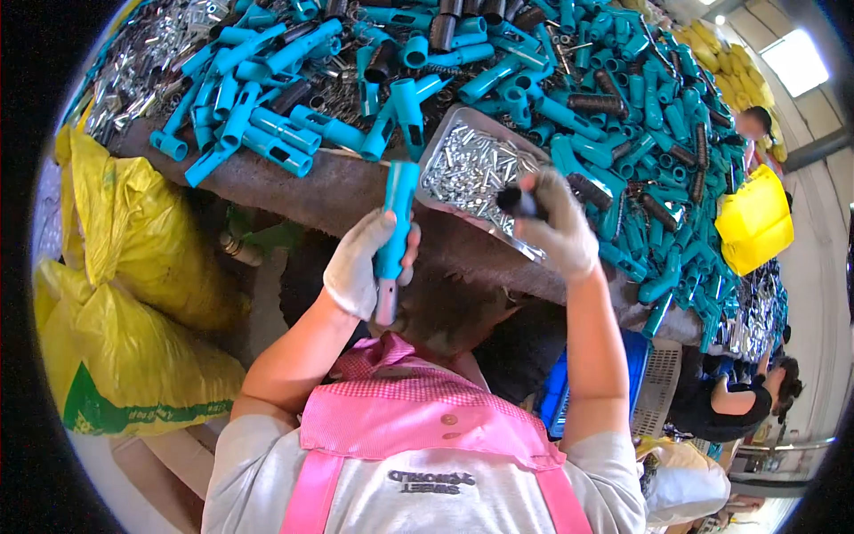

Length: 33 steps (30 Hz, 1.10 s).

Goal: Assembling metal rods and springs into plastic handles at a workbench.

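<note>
Head view, left to right: a yellow sack (147,356) carries small print along its green band (116,405), and the gloved left hand (354,265) is wrapped around a teal handle (401,205). Dark lettering (431,482) appears upside down on the pale shirt (378,509), while the gloved right hand (569,233) pinches a blurred black piece (519,203) by the tray (445,133) of silver pins (467,169).
</note>
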Available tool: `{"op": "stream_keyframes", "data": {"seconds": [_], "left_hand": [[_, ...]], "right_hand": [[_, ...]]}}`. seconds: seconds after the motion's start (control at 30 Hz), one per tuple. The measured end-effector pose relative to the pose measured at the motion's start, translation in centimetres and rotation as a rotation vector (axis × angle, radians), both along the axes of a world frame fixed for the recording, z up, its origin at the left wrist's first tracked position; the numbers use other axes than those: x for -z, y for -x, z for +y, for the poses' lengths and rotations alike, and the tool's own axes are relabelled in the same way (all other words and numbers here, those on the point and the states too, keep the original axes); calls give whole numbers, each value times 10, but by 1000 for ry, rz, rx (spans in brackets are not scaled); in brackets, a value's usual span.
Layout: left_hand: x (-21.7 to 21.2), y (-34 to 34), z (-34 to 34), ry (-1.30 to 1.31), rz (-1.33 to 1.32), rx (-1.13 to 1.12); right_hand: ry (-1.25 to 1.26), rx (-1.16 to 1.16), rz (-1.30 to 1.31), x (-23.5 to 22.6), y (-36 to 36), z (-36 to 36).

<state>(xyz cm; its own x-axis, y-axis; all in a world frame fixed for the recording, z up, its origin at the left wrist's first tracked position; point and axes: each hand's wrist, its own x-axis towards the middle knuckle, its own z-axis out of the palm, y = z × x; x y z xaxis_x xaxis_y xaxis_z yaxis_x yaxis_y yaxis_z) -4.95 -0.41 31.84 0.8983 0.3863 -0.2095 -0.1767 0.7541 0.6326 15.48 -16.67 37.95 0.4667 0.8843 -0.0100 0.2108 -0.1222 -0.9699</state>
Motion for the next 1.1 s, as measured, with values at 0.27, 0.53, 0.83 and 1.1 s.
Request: {"op": "stream_keyframes", "data": {"seconds": [0.27, 0.53, 0.83, 1.1], "left_hand": [[-4, -16, -26, -83, -204, -21], [-14, -5, -48, -272, -193, -121], [-21, -20, -39, 154, -404, -8], [-21, 10, -17, -520, -12, 175]], "right_hand": [[159, -167, 184, 71, 104, -11], [-50, 100, -99, 74, 147, -11], [50, 63, 423, 54, 130, -23], [141, 77, -343, 17, 87, -58]]}}
